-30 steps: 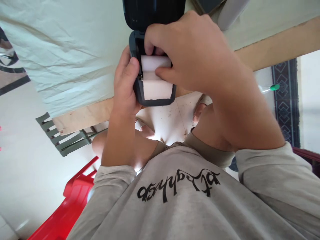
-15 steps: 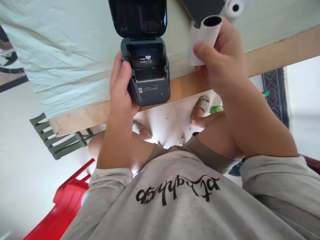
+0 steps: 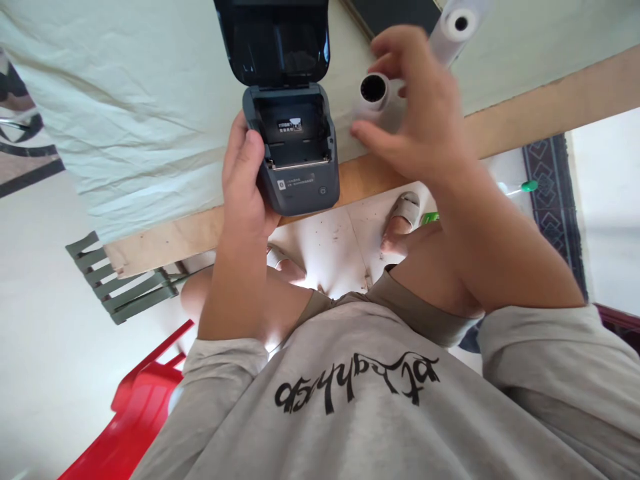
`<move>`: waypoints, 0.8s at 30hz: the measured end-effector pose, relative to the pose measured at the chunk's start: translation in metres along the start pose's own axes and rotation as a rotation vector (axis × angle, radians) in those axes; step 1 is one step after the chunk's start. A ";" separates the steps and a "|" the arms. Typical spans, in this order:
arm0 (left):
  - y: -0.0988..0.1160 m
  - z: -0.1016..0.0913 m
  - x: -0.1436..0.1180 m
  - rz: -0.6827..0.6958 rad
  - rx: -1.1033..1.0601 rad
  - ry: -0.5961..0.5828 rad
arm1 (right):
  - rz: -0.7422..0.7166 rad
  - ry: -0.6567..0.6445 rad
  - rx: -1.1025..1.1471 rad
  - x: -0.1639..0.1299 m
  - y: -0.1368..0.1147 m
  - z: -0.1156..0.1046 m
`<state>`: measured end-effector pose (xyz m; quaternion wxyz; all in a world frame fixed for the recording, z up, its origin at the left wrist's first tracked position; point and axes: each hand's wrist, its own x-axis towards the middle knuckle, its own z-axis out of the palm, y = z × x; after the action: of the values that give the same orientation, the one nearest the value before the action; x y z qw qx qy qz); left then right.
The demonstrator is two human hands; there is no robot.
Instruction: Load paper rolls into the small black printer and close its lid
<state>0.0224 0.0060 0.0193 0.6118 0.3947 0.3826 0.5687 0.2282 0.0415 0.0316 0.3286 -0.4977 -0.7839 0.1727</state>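
Observation:
My left hand [image 3: 246, 177] grips the left side of a small dark label printer [image 3: 300, 190] at the table's edge. The printer's glossy black lid [image 3: 280, 43] is swung up, and its paper bay shows a small printed sticker but no roll. To the right, a white paper roll [image 3: 374, 107] with a dark hollow core stands upright on the cloth. My right hand [image 3: 417, 110] is open around the roll, thumb in front and fingers spread behind. Whether the thumb still touches the roll I cannot tell.
Another white roll [image 3: 453, 33] stands behind my right hand, next to a dark flat object [image 3: 395, 15]. Pale green cloth [image 3: 150, 120] covers the table, leaving its wooden edge [image 3: 165, 240] bare. A green folding stool [image 3: 123, 283] and a red plastic chair [image 3: 143, 407] are at the left.
My right hand has set the paper roll, earlier held raised and tilted, upright on the cloth, and its fingers have spread apart. The printer stays in my left hand.

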 end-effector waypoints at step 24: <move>0.000 -0.002 0.000 -0.003 -0.053 -0.019 | 0.306 0.148 -0.317 0.014 0.048 -0.016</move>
<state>0.0205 0.0058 0.0186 0.6264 0.3832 0.3622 0.5741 0.2672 0.0745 0.0185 0.2730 -0.6676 -0.6903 0.0580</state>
